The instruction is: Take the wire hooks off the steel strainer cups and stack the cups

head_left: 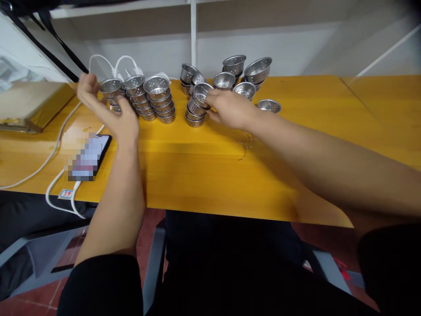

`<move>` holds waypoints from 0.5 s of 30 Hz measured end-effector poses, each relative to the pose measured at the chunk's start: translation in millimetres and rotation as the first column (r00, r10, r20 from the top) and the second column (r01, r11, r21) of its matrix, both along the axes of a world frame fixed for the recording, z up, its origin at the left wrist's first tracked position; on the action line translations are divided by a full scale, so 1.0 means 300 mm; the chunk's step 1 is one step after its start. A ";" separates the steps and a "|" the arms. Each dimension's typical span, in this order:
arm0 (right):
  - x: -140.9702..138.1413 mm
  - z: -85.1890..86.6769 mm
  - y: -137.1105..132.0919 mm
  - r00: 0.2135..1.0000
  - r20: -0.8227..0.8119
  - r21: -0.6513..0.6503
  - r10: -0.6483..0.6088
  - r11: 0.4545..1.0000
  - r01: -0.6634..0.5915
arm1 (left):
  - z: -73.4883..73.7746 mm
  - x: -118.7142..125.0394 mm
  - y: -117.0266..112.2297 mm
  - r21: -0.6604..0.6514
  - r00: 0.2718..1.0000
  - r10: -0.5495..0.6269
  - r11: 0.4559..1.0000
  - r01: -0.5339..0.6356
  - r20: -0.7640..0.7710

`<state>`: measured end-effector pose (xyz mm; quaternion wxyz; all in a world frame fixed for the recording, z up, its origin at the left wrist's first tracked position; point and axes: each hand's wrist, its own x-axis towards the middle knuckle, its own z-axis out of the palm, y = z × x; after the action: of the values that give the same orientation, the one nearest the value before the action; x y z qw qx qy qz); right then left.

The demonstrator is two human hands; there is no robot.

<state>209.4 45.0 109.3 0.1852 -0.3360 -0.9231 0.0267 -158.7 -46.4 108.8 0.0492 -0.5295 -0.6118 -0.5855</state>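
Several small perforated metal cups stand in stacks along the back of a yellow wooden table [204, 171]. My left hand [108, 112] is open, fingers spread, hovering just in front of the left stacks [154, 98]. My right hand [230, 109] pinches a single metal cup [201, 94], tilted on its side, right above a short stack [194, 115]. Loose cups [245, 77] lie scattered behind and to the right of that hand, and a single one [269, 105] rests further right.
A phone [88, 156] lies at the table's left with white cables [54, 153] running past it. A gold-coloured flat box [31, 107] sits at far left. A thin wire piece [245, 147] lies near my right wrist. A white shelf frame stands behind.
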 end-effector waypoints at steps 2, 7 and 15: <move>0.074 0.006 -0.096 1.000 0.004 0.018 -0.010 1.000 0.010 | 0.030 0.011 -0.034 0.160 0.996 0.083 0.984 -0.084 0.013; 0.235 0.021 -0.312 0.999 0.044 0.049 0.032 0.998 -0.034 | 0.001 0.142 -0.010 0.168 0.916 -0.363 0.906 0.389 -0.169; 0.281 0.012 -0.424 0.996 -0.035 0.077 0.087 0.993 -0.084 | -0.137 0.500 0.086 -0.403 0.322 -0.945 0.318 0.858 -0.060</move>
<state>293.7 -82.2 112.8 0.2144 -0.2883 -0.9332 0.0061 -8.7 -20.7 67.8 -0.2826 -0.8599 -0.2712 -0.3273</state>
